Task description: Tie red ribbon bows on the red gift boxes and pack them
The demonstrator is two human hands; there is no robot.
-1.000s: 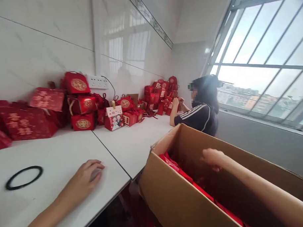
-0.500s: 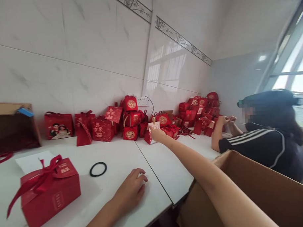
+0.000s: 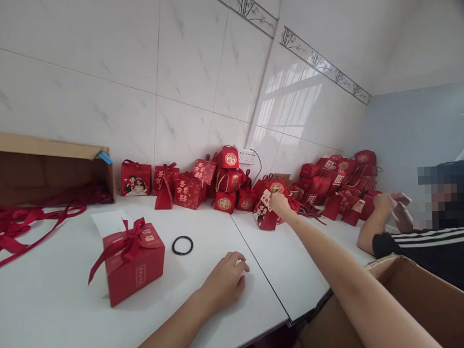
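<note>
My right hand [image 3: 281, 205] reaches out across the table with its fingers closed on the top of a small red gift box [image 3: 264, 217]. That box is tilted and has a cartoon couple on its front and a pale tag near the top. Palm down on the white table [image 3: 206, 322], my left hand [image 3: 228, 278] holds nothing, its fingers loosely bent and apart. Left of it lie a black ring [image 3: 182, 238] and a larger red gift box [image 3: 134, 263] tied with a red ribbon bow.
Red gift boxes [image 3: 189, 190] stand along the tiled wall, with a further pile [image 3: 331, 178] to the right. Red ribbons [image 3: 17, 232] spill from a cardboard box [image 3: 48, 145] at left. An open carton [image 3: 422, 294] stands at lower right, beside a co-worker [image 3: 420, 238].
The view has turned left, so things appear further right. The small gift box in my right hand has tilted, and its couple picture now shows. My left hand stays on the table.
</note>
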